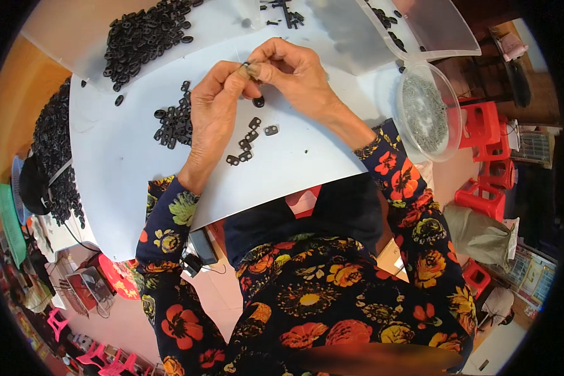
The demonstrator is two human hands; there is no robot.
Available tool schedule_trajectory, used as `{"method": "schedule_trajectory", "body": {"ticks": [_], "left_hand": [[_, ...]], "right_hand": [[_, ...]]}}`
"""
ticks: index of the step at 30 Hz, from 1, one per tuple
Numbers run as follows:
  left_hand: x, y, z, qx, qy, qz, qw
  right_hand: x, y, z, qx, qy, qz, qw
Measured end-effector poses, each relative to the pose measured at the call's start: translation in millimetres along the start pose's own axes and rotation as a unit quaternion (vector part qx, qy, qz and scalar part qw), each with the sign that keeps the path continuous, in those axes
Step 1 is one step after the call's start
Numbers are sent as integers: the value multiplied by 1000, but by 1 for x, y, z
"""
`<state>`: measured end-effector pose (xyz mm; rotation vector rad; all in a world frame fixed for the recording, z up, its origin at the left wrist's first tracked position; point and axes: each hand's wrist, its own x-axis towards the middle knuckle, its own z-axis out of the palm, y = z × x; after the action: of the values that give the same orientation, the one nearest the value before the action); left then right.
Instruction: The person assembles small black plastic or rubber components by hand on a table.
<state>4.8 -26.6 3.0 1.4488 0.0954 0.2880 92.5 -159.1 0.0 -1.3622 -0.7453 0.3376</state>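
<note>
Above the white tabletop, my left hand [214,100] and my right hand [297,78] meet fingertip to fingertip, both pinched closed. A small black part [245,64] shows between them, mostly covered by the fingers. Just under my fingertips lies a black oval piece [259,101]. Nearer me is a crooked row of small black two-hole pieces [245,144], with a single two-hole piece [271,130] to its right. Left of my left hand sits a loose heap of black pieces [174,122], partly hidden by that hand.
A big pile of black oval pieces [141,41] fills a translucent tray at the far left. Black pin-like parts [289,14] lie at the back. A clear round tub [455,116] of small silvery bits stands at the right edge. Red stools [481,125] are beyond the table.
</note>
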Motion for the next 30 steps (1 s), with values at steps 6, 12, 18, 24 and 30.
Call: {"method": "schedule_trajectory", "body": {"ticks": [6, 12, 18, 24, 30], "left_hand": [[1, 18, -21, 70, 13, 42, 997], [13, 35, -122, 414, 79, 77, 903], [-11, 49, -134, 557, -101, 53, 823], [-17, 43, -135, 597, -98, 70, 793], [-19, 39, -122, 374, 27, -62, 925]], "right_hand": [[3, -8, -13, 46, 9, 50, 998], [4, -3, -14, 99, 20, 72, 992], [4, -1, -18, 63, 4, 79, 995], [3, 0, -15, 45, -12, 73, 996], [1, -7, -12, 72, -21, 45, 996]]}}
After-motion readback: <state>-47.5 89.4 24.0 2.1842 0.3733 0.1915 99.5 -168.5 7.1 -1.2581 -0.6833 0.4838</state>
